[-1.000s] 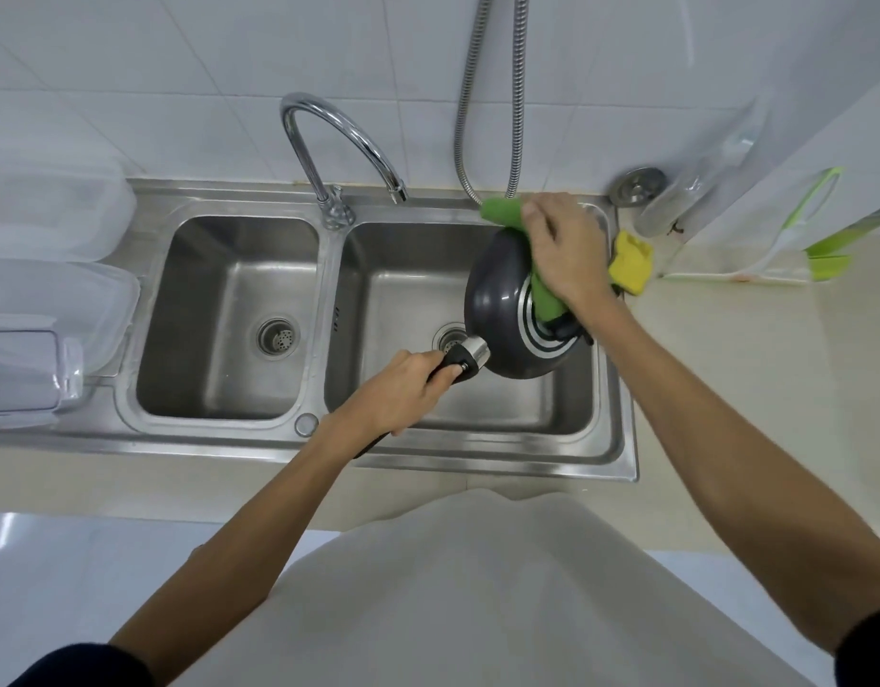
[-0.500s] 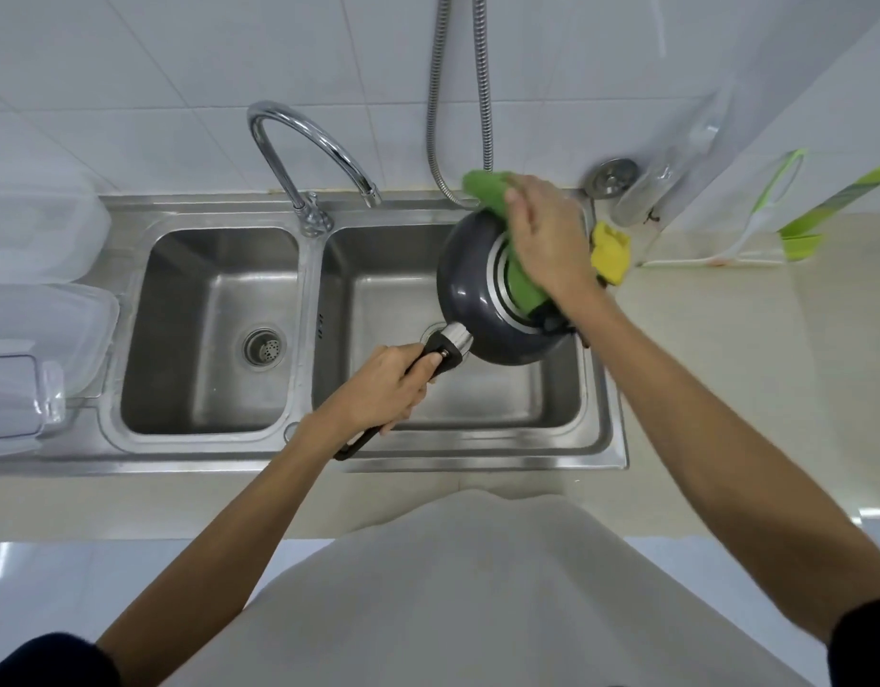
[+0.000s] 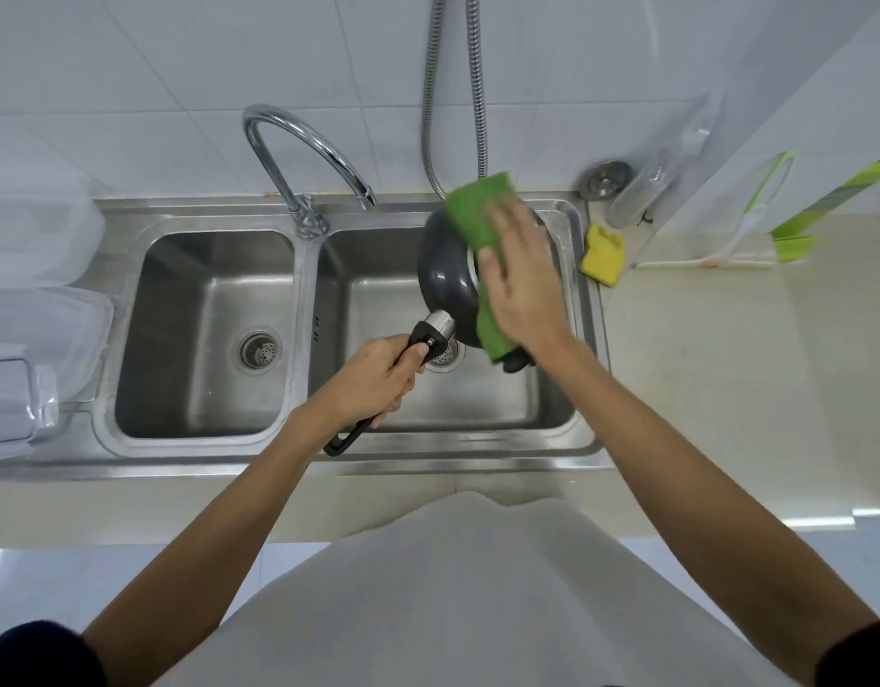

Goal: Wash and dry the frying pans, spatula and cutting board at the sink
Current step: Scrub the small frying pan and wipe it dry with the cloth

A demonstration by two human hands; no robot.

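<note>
Eyes left to start: clear plastic containers (image 3: 36,300) are stacked beside the sink (image 3: 428,463), then comes the left basin (image 3: 205,334), nothing in it, with the curved tap (image 3: 304,156) arching above the divider and no water visibly running. Now the left hand (image 3: 373,379), fingers wrapped tight round the black handle (image 3: 343,438), forearm reaching up from the lower left, wrist cocked so the frying pan (image 3: 445,285) hangs tilted over the right basin (image 3: 378,290), its dark underside turned up toward us. And on that underside, the green cloth (image 3: 477,215), draped from the far rim down past the near edge, with the right hand (image 3: 522,280) laid flat on top, fingers straight and spread, palm pressing the cloth against the base, arm coming in from the lower right. This looks like the wipe-down of the pan's bottom; whether the cloth is wet I cannot tell. To do it well, I'd say the handle grip must brace against that push so the pan doesn't swing, the flat palm should carry the cloth in full sweeps across the base ring and out over the curved wall, and the pan should stay above the basin so any drips fall in. Further right, a yellow sponge (image 3: 601,252) sits on the sink's edge, near a metal plug (image 3: 605,178) by the wall.
</note>
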